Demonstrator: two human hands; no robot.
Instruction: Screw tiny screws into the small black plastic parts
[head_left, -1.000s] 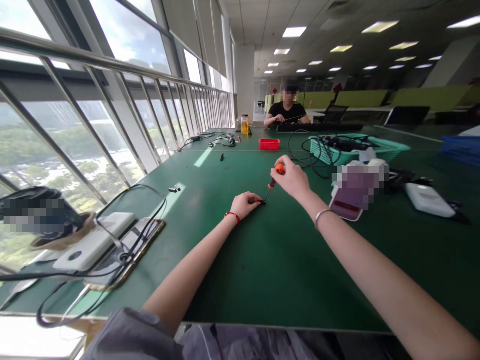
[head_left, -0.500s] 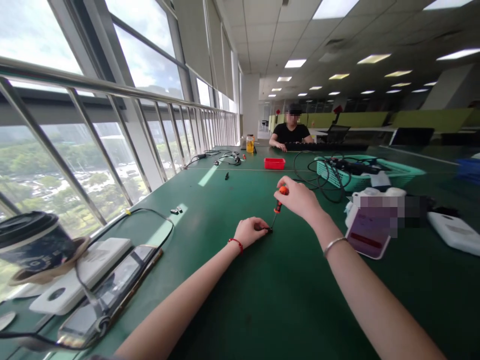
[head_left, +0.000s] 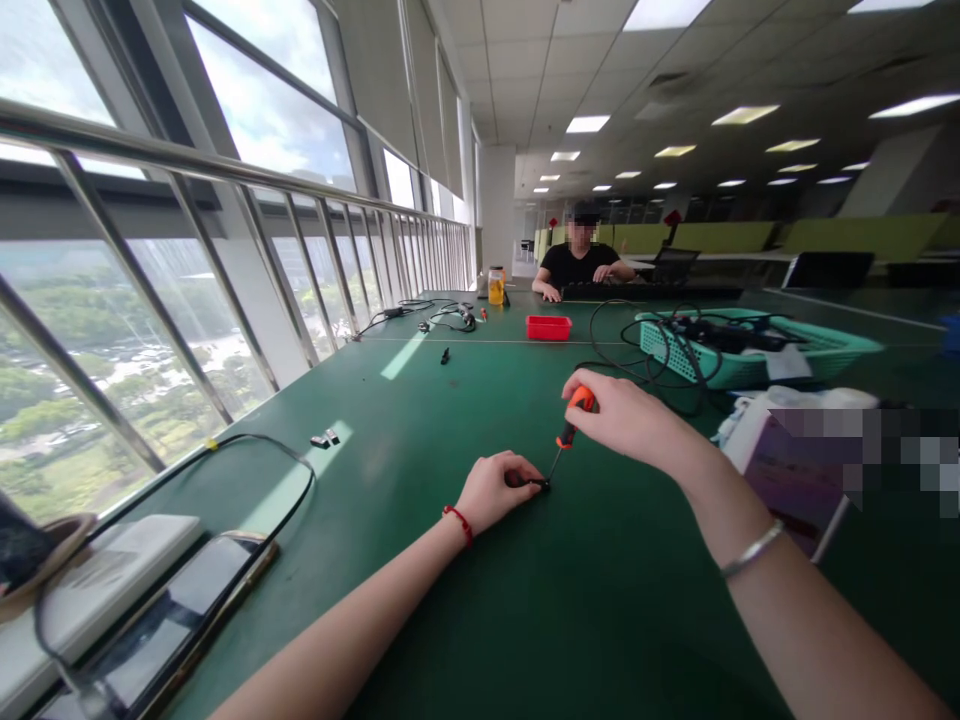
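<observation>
My right hand (head_left: 626, 412) is closed around the orange and black handle of a screwdriver (head_left: 568, 432). The shaft slants down to the left, and its tip meets a small black part (head_left: 541, 484) on the green table (head_left: 420, 440). Thumb and fingers of my left hand (head_left: 499, 490) pinch that part and keep it low against the tabletop. Most of the part is covered by the fingers, so its kind cannot be made out.
A red tray (head_left: 548, 328) and a turquoise basket (head_left: 750, 372) of cables stand farther back. Small metal pieces (head_left: 325, 439) lie left, near a cable and a phone (head_left: 176, 610). A boxy pinkish object (head_left: 795, 480) is at right. Another person (head_left: 581, 262) sits at the far end.
The view has shifted closer to the table. The screwdriver leans more to the right, its tip still at the black part. The far person's hand has lifted.
</observation>
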